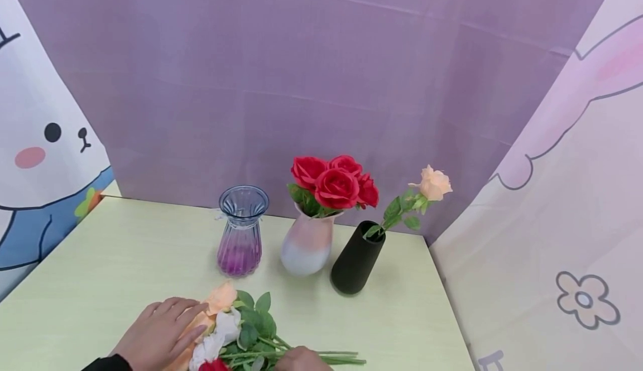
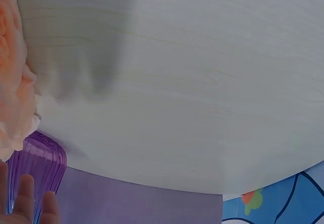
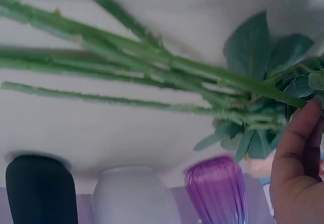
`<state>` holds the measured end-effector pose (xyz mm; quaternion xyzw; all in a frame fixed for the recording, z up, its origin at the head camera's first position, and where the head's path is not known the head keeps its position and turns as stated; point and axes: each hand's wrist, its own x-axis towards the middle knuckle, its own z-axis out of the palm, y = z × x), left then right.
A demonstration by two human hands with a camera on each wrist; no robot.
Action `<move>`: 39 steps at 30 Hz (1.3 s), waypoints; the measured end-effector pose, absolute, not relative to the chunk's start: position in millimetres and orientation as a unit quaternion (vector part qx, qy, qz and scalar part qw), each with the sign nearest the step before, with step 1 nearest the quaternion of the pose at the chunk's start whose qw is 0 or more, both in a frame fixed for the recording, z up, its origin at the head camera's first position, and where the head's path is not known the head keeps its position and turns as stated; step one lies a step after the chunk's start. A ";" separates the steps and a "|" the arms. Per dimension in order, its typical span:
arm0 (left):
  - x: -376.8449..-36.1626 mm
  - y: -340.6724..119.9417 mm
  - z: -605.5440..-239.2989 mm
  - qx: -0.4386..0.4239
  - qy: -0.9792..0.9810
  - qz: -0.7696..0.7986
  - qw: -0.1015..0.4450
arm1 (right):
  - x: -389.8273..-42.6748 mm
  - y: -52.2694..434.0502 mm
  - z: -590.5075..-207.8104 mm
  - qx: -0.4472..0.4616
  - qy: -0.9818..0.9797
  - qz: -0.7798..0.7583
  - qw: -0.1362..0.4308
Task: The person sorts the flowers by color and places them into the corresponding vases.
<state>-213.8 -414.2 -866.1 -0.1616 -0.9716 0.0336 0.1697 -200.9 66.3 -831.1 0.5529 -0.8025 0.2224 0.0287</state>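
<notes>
A bunch of artificial roses lies on the table near its front edge, with peach blooms [image 1: 221,298], white blooms [image 1: 228,326] and a red bloom [image 1: 215,365]. My left hand [image 1: 162,331] rests at the peach blooms, fingers stretched out over them; its fingertips [image 2: 24,198] show at the corner of the left wrist view. At the stems, my right hand [image 1: 302,359] pinches a green rose stem [image 3: 238,82] between thumb and finger, close to the leaves [image 3: 249,44]. Several other stems [image 1: 336,359] lie beside it, pointing right.
Behind the bunch stand a blue-purple glass vase [image 1: 240,251], a pink-and-white vase [image 1: 307,245] holding red roses [image 1: 335,188], and a black vase [image 1: 358,259] with one peach rose [image 1: 435,183]. A purple cloth [image 1: 321,81] hangs behind the table [image 1: 125,248].
</notes>
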 end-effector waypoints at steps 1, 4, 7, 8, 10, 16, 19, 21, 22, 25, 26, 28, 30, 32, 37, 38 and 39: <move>-207.2 -403.8 -838.7 -0.164 -0.973 0.037 0.155 | -202.1 67.7 -822.6 0.548 -0.804 0.228 0.033; -178.7 -362.2 -737.6 -0.162 -0.977 0.046 0.131 | -204.2 72.0 -796.1 0.511 -0.821 0.256 0.010; -144.9 -309.0 -617.2 -0.137 -0.989 0.017 0.052 | -206.4 74.9 -774.6 0.480 -0.833 0.275 -0.010; -137.6 -295.7 -589.8 -0.128 -0.991 0.014 0.044 | -206.9 76.0 -768.0 0.464 -0.838 0.284 -0.021; -125.5 -272.0 -540.0 -0.111 -0.994 -0.003 0.005 | -209.6 77.9 -758.0 0.442 -0.845 0.300 -0.031; -127.0 -268.3 -533.1 -0.121 -0.993 0.007 0.013 | -207.2 83.7 -681.6 0.396 -0.848 0.349 -0.038; -156.0 -304.6 -611.3 -0.149 -0.988 -0.009 0.039 | -192.6 85.5 -610.4 0.378 -0.847 0.372 -0.036; -175.6 -329.7 -667.5 -0.168 -0.983 0.008 0.075 | -186.2 86.4 -577.0 0.373 -0.842 0.391 -0.018; -187.1 -344.4 -701.3 -0.175 -0.979 0.017 0.099 | -183.2 86.7 -560.7 0.365 -0.841 0.400 -0.017; -211.4 -370.8 -766.4 -0.165 -0.974 0.051 0.144 | -186.1 87.8 -547.8 0.348 -0.838 0.420 0.007; -220.6 -380.7 -790.3 -0.168 -0.971 0.049 0.161 | -188.9 88.2 -549.4 0.341 -0.838 0.425 0.015; -234.7 -392.7 -820.4 -0.164 -0.971 0.032 0.170 | -196.2 89.2 -556.0 0.332 -0.839 0.430 0.028; -243.9 -397.7 -833.1 -0.164 -0.972 0.013 0.168 | -204.2 90.3 -564.0 0.322 -0.841 0.433 0.036; -249.2 -397.1 -833.5 -0.163 -0.972 0.000 0.167 | -211.2 91.3 -569.5 0.316 -0.841 0.436 0.043; -255.7 -391.4 -821.2 -0.168 -0.969 0.004 0.182 | -220.7 94.4 -566.0 0.301 -0.837 0.456 0.025; -256.4 -390.2 -818.7 -0.168 -0.968 0.004 0.185 | -222.2 95.1 -565.0 0.300 -0.832 0.467 0.021; -257.5 -389.3 -817.1 -0.168 -0.968 0.005 0.187 | -223.5 95.7 -563.1 0.297 -0.828 0.475 0.019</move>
